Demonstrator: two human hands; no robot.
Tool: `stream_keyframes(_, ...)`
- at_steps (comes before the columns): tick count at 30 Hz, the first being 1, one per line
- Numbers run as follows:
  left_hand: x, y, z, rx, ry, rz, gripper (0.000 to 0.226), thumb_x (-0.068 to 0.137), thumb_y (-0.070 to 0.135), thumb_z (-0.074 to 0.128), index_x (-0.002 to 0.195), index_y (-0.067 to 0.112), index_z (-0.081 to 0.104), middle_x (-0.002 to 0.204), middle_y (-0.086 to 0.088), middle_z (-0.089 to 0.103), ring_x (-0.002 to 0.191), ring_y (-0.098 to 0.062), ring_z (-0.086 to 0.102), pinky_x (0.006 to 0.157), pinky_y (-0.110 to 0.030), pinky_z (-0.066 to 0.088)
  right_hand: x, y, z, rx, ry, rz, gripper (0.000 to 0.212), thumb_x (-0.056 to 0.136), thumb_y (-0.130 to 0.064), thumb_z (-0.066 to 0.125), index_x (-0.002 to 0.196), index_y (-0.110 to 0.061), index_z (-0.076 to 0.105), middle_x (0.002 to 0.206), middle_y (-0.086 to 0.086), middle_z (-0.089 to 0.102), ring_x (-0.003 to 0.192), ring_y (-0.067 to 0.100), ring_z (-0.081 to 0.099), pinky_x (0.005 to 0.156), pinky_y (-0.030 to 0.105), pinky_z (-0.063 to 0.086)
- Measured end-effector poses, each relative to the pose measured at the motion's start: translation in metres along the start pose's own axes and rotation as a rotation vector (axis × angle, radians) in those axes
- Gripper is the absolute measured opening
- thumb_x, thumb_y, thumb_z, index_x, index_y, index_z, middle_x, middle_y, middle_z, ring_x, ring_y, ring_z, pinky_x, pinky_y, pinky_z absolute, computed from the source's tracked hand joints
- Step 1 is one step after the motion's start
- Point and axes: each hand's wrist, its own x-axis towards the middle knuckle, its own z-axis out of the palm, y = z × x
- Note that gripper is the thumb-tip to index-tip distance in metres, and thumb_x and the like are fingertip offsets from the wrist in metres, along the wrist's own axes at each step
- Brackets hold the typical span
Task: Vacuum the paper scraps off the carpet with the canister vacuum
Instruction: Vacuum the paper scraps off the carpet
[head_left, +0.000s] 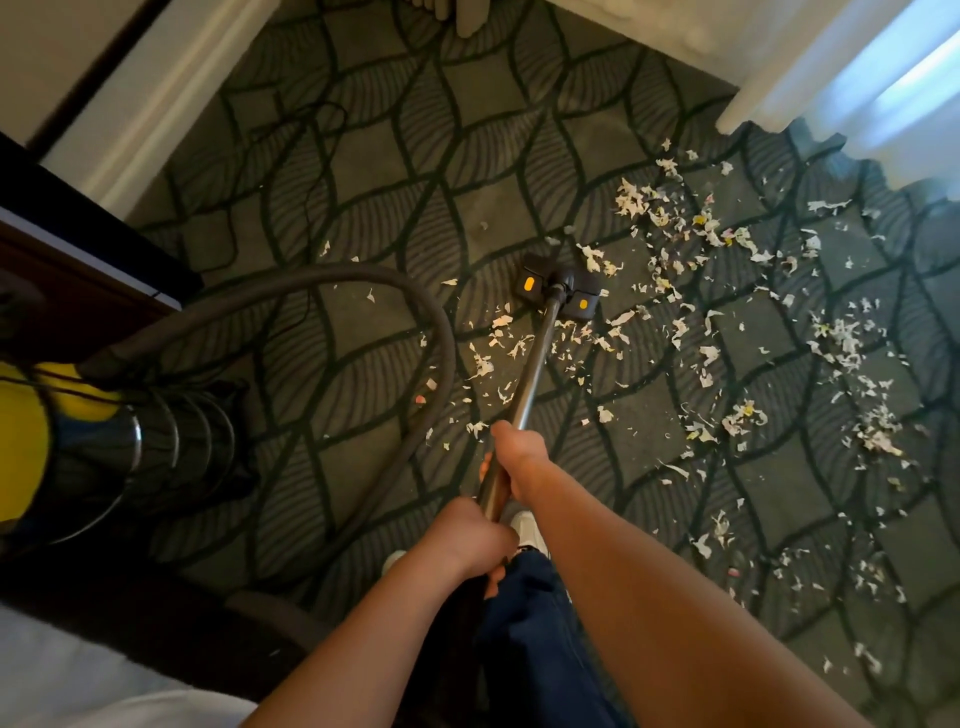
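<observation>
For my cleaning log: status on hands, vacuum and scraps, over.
Left hand, right hand grip the wand. Floor head on carpet, paper scraps mostly right. Hose loops left, clear.

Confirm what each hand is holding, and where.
Both grip the vacuum tube: right hand farther down it, left hand just above, at the upper end.

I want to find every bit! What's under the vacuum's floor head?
The floor head sits on the carpet, paper scraps beside it. Any scraps beneath are covered.
</observation>
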Motion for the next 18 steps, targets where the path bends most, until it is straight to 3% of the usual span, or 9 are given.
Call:
stream_keyframes(6, -0.017, -0.024, -0.018, 0.024, -0.004, -0.016, 0.015, 0.086, 0.004, 0.054, 0.071, 0.006, 0.053, 0.051, -0.009, 0.05, 0.039, -0.02, 0.047, 0.046, -0.024, 0.043, -0.017, 0.021, 0.021, 0.002, 0.006, -0.001, 0.022, 0.099, -0.023, 0.05, 0.109, -0.003, 0.049, 0.071, 0.009, 0.055, 0.053, 0.019, 0.053, 0.051, 0.031, 0.049)
stream_keyframes(9, -0.026, -0.037, -0.028, 0.04, -0.013, -0.016, 0.012, 0.087, 0.004, 0.053, 0.075, 0.006, 0.051, 0.054, -0.009, 0.05, 0.038, -0.019, 0.046, 0.04, -0.021, 0.04, -0.028, 0.029, 0.032, 0.033, -0.005, 0.008, 0.017, 0.101, -0.021, 0.049, 0.097, -0.005, 0.047, 0.068, 0.009, 0.053, 0.053, 0.019, 0.052, 0.05, 0.031, 0.049)
stream_keyframes(18, -0.037, -0.064, -0.038, 0.074, -0.019, -0.016, 0.012, 0.087, 0.005, 0.053, 0.075, 0.005, 0.052, 0.054, -0.009, 0.053, 0.037, -0.018, 0.047, 0.044, -0.023, 0.042, -0.042, 0.052, 0.05, 0.06, -0.012, 0.017, 0.016, 0.099, -0.023, 0.05, 0.096, -0.007, 0.051, 0.069, 0.007, 0.054, 0.058, 0.018, 0.053, 0.066, 0.032, 0.051)
